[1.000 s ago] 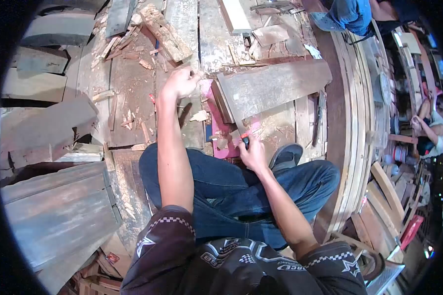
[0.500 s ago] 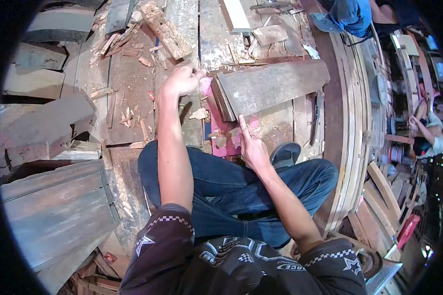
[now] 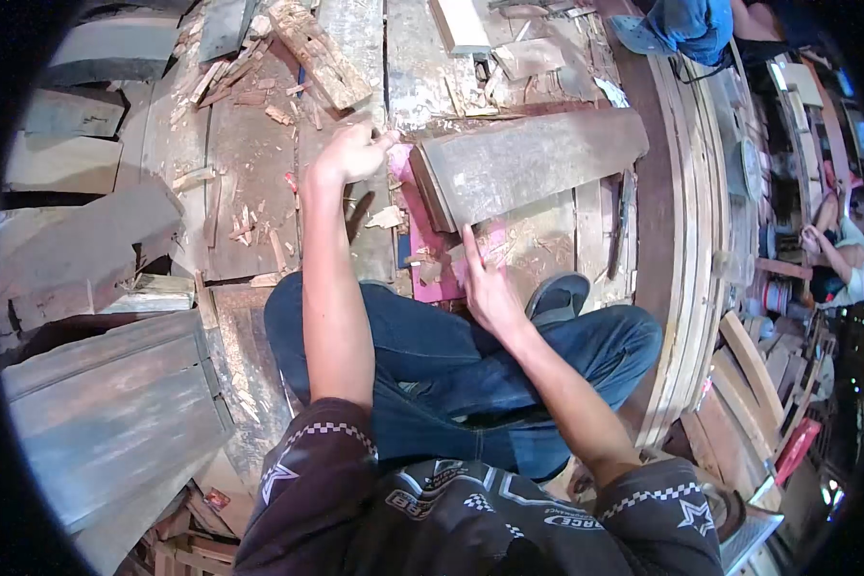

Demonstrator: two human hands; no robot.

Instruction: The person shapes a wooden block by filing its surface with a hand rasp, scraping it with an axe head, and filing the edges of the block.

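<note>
A stack of dark, weathered boards [image 3: 538, 163] lies at a slant in front of me, its near-left ends roughly lined up. Beneath that end is a pink sheet [image 3: 434, 274] with chips of wood on it. My left hand [image 3: 352, 154] is just left of the stack's end, its fingers curled in; whatever they may hold is hidden. My right hand [image 3: 490, 288] is below the stack, index finger stretched out to the lower corner of the boards and the other fingers partly bent.
A rough, splintered wood block [image 3: 322, 58] lies on the plank floor [image 3: 250, 182] among scattered chips. A pale wood piece [image 3: 459, 24] is at the top. Dark boards [image 3: 77, 250] are piled at left. Long planks [image 3: 686, 240] run along the right, with other people beyond them.
The end of the top board looks slightly more even with those under it. Both hands keep nearly the same places; the view has shifted a little.
</note>
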